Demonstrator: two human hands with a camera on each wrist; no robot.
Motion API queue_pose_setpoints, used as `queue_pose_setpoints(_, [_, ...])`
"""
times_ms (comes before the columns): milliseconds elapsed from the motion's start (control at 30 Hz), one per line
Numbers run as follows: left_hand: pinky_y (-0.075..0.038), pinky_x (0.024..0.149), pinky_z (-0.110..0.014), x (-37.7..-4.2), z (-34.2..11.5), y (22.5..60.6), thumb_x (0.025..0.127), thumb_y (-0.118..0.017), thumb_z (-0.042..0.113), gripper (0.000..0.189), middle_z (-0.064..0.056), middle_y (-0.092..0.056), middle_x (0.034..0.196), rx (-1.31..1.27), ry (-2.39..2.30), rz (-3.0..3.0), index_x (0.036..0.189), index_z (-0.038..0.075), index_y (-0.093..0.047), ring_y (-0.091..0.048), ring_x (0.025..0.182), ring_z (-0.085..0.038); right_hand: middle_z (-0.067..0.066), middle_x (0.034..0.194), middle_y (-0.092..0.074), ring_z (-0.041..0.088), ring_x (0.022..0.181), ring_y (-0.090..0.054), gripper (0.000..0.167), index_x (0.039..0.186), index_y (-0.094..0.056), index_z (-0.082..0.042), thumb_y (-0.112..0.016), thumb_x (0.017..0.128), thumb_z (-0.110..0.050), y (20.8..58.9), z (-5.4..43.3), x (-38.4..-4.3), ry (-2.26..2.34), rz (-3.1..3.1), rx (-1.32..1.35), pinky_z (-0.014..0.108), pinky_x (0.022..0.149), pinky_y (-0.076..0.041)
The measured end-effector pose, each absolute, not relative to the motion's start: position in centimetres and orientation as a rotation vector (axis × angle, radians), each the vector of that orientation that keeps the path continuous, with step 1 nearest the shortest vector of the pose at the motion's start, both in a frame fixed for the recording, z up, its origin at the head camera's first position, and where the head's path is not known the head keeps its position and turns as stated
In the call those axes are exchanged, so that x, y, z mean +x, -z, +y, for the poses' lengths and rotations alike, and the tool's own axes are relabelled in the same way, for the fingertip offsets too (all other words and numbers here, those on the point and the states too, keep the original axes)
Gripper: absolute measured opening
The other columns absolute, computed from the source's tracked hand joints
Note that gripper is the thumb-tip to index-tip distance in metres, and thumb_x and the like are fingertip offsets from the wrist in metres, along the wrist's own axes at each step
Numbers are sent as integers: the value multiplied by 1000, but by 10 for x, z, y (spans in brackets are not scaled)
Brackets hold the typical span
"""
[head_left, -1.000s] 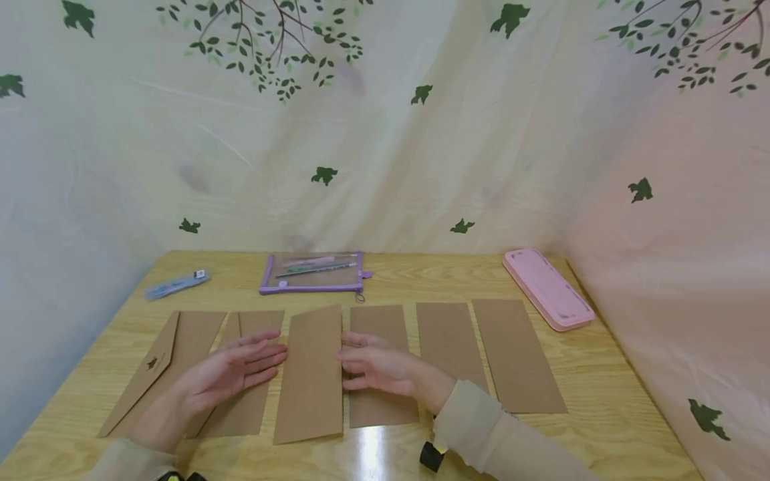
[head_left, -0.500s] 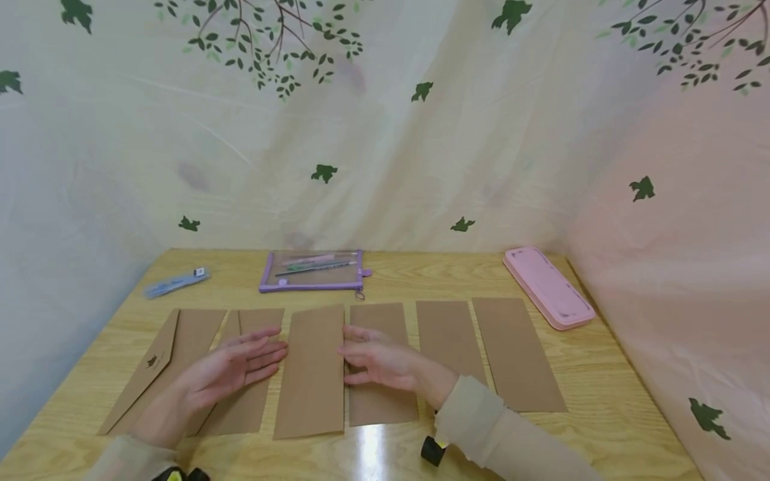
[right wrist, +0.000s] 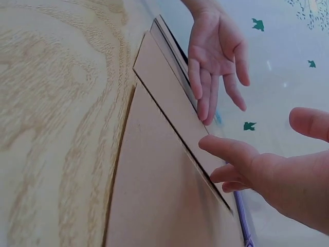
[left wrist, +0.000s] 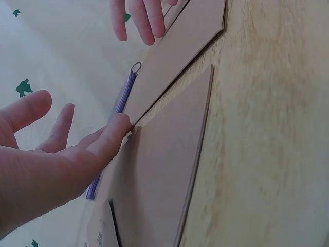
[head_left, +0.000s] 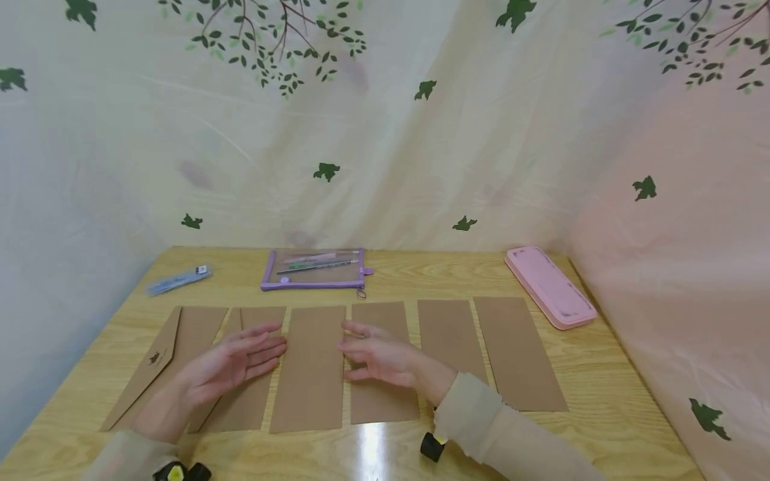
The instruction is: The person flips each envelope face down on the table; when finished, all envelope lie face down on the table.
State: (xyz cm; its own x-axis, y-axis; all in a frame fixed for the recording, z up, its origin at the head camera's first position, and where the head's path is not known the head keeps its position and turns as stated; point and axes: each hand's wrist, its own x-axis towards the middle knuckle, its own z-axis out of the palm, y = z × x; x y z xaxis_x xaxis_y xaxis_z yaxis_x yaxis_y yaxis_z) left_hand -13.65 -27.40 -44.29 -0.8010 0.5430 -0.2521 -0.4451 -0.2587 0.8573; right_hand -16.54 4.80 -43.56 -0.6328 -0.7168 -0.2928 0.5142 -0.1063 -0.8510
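Midway along a wooden table [head_left: 607, 437], a brown envelope [head_left: 308, 384] lies flat, two envelopes [head_left: 201, 327] to its left and three to its right. A purple-trimmed pouch [head_left: 313, 285] sits behind it, a pink case [head_left: 550, 287] behind and right. A person's left hand [head_left: 231, 366] and right hand [head_left: 385, 357] flank it, fingers slightly spread, contact unclear; a blue packet [head_left: 179, 280] lies behind, left.
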Motion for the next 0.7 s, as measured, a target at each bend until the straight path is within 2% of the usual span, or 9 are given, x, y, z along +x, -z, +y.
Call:
queue_pose_setpoints(167, [-30, 119, -43, -137, -276, 443, 112, -36, 17, 59, -31, -13, 162, 139, -2071, 1384, 160, -4, -8, -41, 142, -25, 25, 166, 1, 43, 151, -7, 77, 161, -5, -1, -54, 103, -10, 435, 47, -165, 1836, 1311, -267, 63, 114, -30])
queue_pose_setpoints(300, [-29, 119, -45, -137, -279, 441, 113, -35, 19, 59, -30, -12, 163, 141, -2061, 1391, 160, -2, -8, -40, 143, -26, 25, 166, 0, 43, 151, -8, 76, 161, -6, 0, -54, 104, -12, 433, 47, -166, 1831, 1317, -285, 63, 114, -31])
queue_pose_setpoints(400, [-30, 119, -46, -136, -283, 439, 113, -34, 20, 55, -27, -20, 162, 167, -2061, 1392, 161, 1, -14, -42, 141, -25, 26, 166, -3, 43, 151, -11, 75, 161, -7, -1, -54, 104, -13, 432, 46, -167, 1833, 1324, -291, 62, 114, -32])
queue_pose_setpoints(567, [-35, 117, -42, -138, -295, 433, 113, -29, 16, 40, -9, -44, 153, 287, -2067, 1367, 150, 19, -44, -46, 138, -21, 27, 165, -5, 42, 151, -13, 75, 161, -6, 0, -53, 104, -13, 427, 45, -172, 1855, 1338, -305, 61, 114, -32])
queue_pose_setpoints(700, [-39, 114, -36, -141, -309, 427, 113, -28, 14, 39, 3, -55, 142, 319, -2061, 1423, 143, 25, -51, -50, 135, -17, 27, 165, -6, 43, 151, -14, 75, 161, -6, 0, -52, 104, -12, 425, 42, -176, 1868, 1352, -329, 61, 113, -33])
